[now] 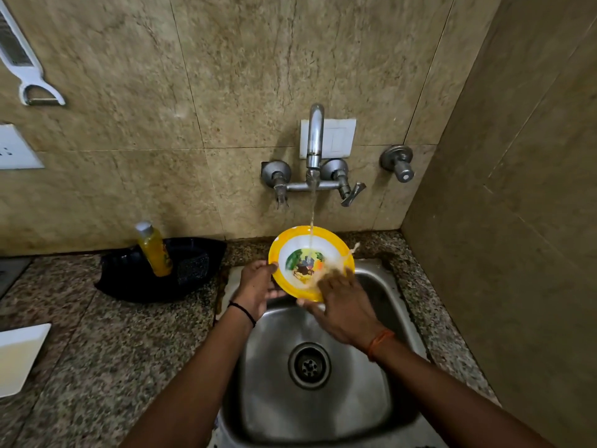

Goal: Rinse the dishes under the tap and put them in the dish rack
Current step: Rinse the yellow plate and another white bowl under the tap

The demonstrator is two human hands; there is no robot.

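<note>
Bowl (308, 261) sits mid-rinse under the tap (315, 137): left hand (256, 286) grips its rim, right hand (339, 302) rubs inside, fingers blurred. Racking remains; no rack is visible.

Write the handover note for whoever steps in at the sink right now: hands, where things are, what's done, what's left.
Left hand: grips the yellow-rimmed bowl by its left rim, tilted over the sink.
Right hand: fingers laid on the bowl's inside at its lower right; they are blurred.
Tap: running, stream falling into the bowl.
Done: bowl is under the water, rinse under way.
Left: finish rinsing, then rack it. No dish rack shows in this view, and no other dishes are visible in the sink.
Nearby: yellow bottle standing in a black tray on the counter to the left.
</note>
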